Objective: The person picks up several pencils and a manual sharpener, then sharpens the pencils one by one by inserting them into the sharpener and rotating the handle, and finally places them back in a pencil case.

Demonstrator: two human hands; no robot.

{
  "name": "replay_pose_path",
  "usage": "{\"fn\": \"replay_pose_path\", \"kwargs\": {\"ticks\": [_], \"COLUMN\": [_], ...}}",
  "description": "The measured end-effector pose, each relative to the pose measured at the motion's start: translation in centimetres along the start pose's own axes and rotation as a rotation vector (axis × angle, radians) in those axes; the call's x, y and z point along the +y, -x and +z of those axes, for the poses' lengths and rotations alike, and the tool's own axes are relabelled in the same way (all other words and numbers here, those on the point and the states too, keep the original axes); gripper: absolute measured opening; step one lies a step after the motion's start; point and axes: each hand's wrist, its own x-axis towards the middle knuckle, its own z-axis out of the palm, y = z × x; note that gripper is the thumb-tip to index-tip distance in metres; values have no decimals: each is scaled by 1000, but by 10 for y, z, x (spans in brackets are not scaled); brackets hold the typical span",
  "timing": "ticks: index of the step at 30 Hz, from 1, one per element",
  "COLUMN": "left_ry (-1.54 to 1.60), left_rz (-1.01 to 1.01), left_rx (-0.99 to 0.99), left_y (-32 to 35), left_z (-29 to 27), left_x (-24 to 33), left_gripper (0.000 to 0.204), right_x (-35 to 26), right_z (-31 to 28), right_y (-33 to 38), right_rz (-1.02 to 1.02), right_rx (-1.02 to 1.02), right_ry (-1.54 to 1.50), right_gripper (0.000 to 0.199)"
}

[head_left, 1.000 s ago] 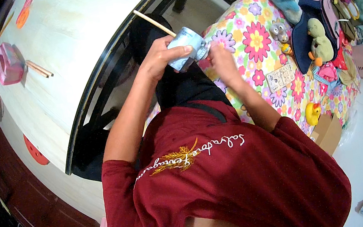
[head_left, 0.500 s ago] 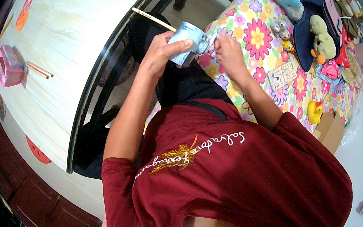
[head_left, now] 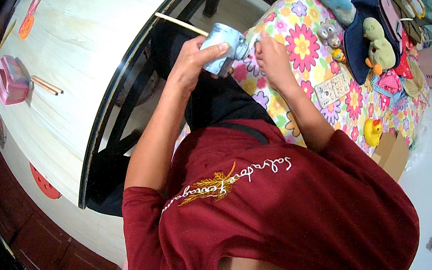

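Note:
A light blue hand-crank pencil sharpener (head_left: 225, 41) is held above my lap, its body tilted. My left hand (head_left: 191, 65) is closed round it, with the thumb across its side. From the sharpener's left end a pale wooden pencil (head_left: 180, 24) sticks out toward the table. At the opposite end my right hand (head_left: 273, 58) is closed in a pinch by the crank (head_left: 243, 48). Its fingers hide most of the crank's handle.
To the left, a white table (head_left: 95, 35) with a dark edge bears a pink container (head_left: 12, 80), two pencils (head_left: 46, 85) and orange scissors (head_left: 28, 26). On the right, a flowered cloth (head_left: 304, 49) holds plush toys, a yellow rubber duck (head_left: 372, 132) and a small patterned card (head_left: 333, 90).
My right hand has shifted slightly at the crank, and the crank's position looks different. The left hand keeps its hold on the sharpener, with the pencil still in it.

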Motion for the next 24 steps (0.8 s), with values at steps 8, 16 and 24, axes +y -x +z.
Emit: {"fn": "replay_pose_path", "kwargs": {"ticks": [8, 16, 24], "left_ry": [-112, -316, -300], "left_rz": [76, 277, 358], "left_rx": [18, 84, 123], "left_y": [6, 37, 73], "left_z": [-2, 10, 5], "left_x": [-2, 14, 30], "left_gripper": [54, 55, 54], "right_x": [-53, -30, -93], "right_z": [6, -1, -27], "right_y": [70, 27, 55], "right_rz": [113, 93, 20], "right_rx": [-284, -132, -248], "right_ry": [-374, -315, -503], "right_gripper": [45, 47, 41]}}
